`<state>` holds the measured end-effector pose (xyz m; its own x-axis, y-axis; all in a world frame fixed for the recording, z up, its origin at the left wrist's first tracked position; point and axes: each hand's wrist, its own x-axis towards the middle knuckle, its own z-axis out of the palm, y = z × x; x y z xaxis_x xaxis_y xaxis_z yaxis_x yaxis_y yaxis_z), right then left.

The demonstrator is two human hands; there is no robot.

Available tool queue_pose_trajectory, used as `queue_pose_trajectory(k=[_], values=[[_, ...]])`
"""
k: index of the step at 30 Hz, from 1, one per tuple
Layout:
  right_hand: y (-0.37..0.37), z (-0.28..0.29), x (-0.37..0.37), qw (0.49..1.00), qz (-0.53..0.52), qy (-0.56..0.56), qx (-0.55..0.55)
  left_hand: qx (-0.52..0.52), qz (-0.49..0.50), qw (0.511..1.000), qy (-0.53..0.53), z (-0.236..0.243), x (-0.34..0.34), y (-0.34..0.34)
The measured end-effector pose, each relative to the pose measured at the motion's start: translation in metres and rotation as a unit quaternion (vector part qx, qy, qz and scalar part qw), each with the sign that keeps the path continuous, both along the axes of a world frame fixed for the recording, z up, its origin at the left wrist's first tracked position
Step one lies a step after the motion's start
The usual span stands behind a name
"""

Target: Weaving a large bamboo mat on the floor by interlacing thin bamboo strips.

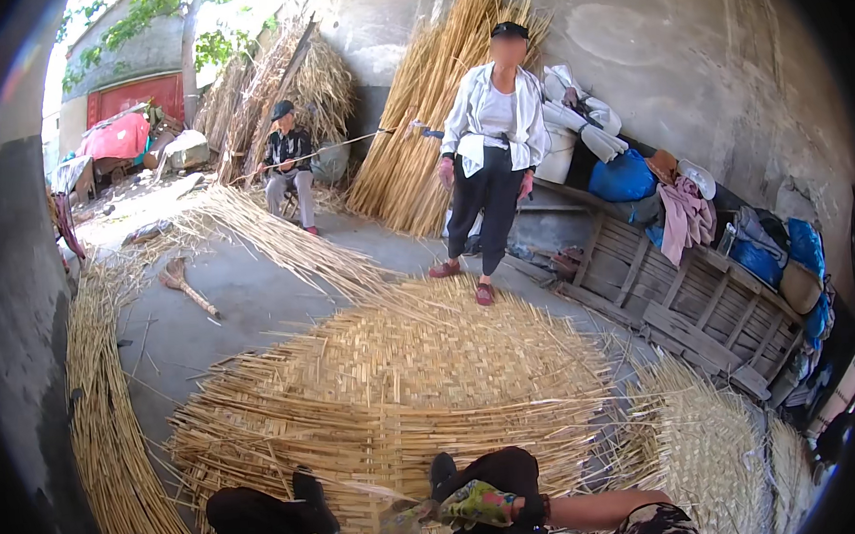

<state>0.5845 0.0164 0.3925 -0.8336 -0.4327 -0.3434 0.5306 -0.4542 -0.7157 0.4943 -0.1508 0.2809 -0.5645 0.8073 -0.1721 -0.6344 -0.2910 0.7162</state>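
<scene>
Both my hands meet low in front of me, between my bent knees, over a large woven reed mat (423, 359). My right hand (476, 504) wears a green patterned work glove and its fingers are closed; whatever they grip is too small to make out. My left hand (399, 531), in a paler glove, is smeared by motion against the right fingertips, so its fingers do not read clearly. Loose reed strips (291, 438) lie crosswise over the near part of the mat, close to my hands. My dark shoes (314, 505) rest on the weave.
A person (495, 147) stands at the mat's far edge; another person (290, 163) sits farther back. Long reed bundles (106, 410) lie along the left, near a hand broom (185, 287). Tall reeds (429, 112) lean on the wall. A wooden frame (680, 297) with bags and cloths lines the right.
</scene>
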Motion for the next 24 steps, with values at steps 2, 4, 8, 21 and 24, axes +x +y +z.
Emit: queue_pose_trajectory(k=[2,4,8,21,24], values=[[0.002,0.006,-0.006,0.996,-0.014,0.029,0.085,0.155,0.046,0.987,-0.022,-0.022,-0.002,0.012],[0.006,0.007,-0.005,0.981,-0.035,0.057,0.18,0.104,0.025,0.994,-0.012,-0.012,0.004,0.016],[0.014,0.012,-0.011,0.937,-0.057,0.097,0.33,-0.022,-0.018,0.97,0.242,-0.057,-0.007,0.036],[0.072,0.087,0.02,0.817,-0.101,0.113,0.556,0.351,0.17,0.913,-0.121,0.04,-0.161,-0.016],[0.105,0.083,0.018,0.704,-0.165,0.297,0.624,0.177,0.308,0.934,-0.04,0.12,-0.173,-0.018]])
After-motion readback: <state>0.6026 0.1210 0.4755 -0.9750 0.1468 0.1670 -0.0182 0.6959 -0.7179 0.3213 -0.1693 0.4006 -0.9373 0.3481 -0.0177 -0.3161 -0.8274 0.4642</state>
